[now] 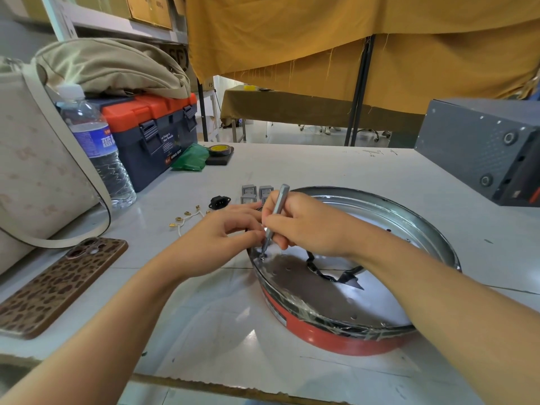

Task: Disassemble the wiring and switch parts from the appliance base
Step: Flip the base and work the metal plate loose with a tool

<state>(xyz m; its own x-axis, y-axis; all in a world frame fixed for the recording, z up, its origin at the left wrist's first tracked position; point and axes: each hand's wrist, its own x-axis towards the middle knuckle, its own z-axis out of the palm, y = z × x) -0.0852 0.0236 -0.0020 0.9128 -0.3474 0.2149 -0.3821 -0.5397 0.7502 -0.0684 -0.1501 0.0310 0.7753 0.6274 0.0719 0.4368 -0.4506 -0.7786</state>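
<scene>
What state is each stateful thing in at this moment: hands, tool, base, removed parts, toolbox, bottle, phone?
Right hand: grips the slim grey metal screwdriver.
Screwdriver: upright, tip down inside the base.
Left hand: fingertips at the screwdriver's lower shaft.
Round red-walled appliance base: open side up.
Grey switches, black socket, white wires: loose on table.
Orange-lidded toolbox: latched.
Clear water bottle: capped, upright.
Leopard-print phone: face down.
</scene>
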